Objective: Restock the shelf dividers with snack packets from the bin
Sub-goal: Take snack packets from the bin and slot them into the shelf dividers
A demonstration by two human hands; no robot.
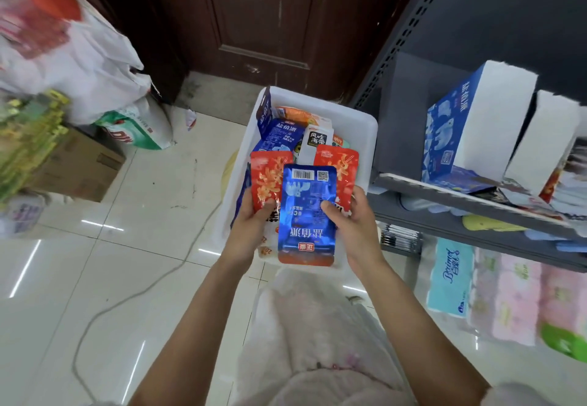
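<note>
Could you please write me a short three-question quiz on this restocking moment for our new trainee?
1. True or false: the blue packet lies in front of the red packets in the person's hands.
2. Which hand grips the left red packet? A) left hand B) right hand
3. Fill in: the white bin stands on the ____.

Key
1. True; both hands hold it over the bin.
2. A; the right hand holds the blue packet's edge and the right red packet.
3. Floor, beside the grey shelf with the blue display box.
</note>
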